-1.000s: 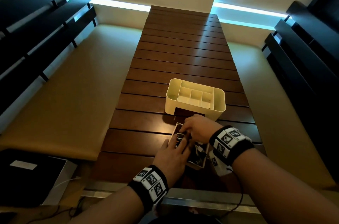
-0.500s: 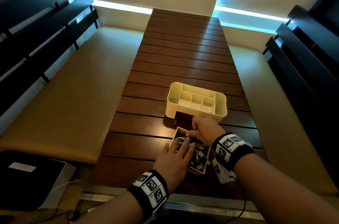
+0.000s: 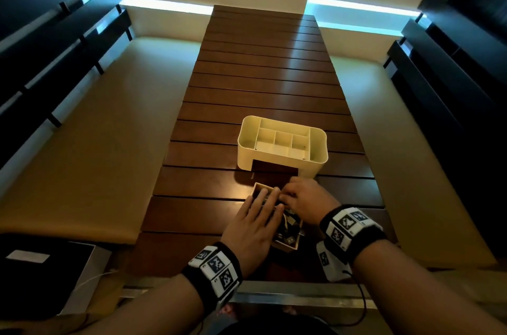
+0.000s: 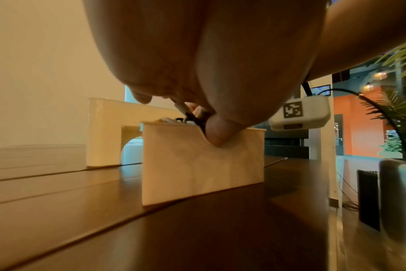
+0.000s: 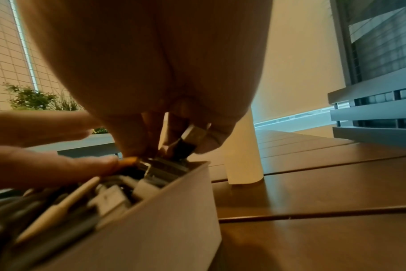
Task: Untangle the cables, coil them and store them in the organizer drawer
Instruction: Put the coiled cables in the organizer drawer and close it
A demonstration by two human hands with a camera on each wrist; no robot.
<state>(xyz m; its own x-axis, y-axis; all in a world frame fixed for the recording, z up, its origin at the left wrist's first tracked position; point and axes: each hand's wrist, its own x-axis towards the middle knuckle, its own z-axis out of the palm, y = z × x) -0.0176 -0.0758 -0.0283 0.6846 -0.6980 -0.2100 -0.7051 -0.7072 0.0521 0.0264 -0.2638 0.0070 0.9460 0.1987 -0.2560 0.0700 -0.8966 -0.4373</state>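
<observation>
Our left hand (image 3: 253, 221) lies flat over the drawer (image 3: 286, 245), the fingers straight and spread a little, pressing on the cables (image 5: 65, 201) inside it. In the left wrist view the thumb (image 4: 217, 131) sits in the notch of the drawer's front wall. Our right hand (image 3: 304, 199) is just beside the left one, at about 2 o'clock from it, with the fingers curled down at the far end of the drawer. In the right wrist view these fingers (image 5: 151, 132) pinch a connector plug (image 5: 189, 142) with a metal end and a dark body, just above the drawer's rim.

The drawer is out of its housing and stands on the wooden slat table (image 3: 260, 87), near the edge at 6 o'clock. It is full of cables and plugs, dark and light ones mixed; we cannot tell whether they are coiled. The cream organizer (image 3: 282, 142) stands at 12 o'clock from the drawer, near it but not touching, and its drawer slot is open toward us. Its top compartments hold nothing that we can see.

Both wrists wear black bands with square markers (image 3: 215, 266). A black box (image 3: 41, 274) lies low at 8 o'clock, off the table.
</observation>
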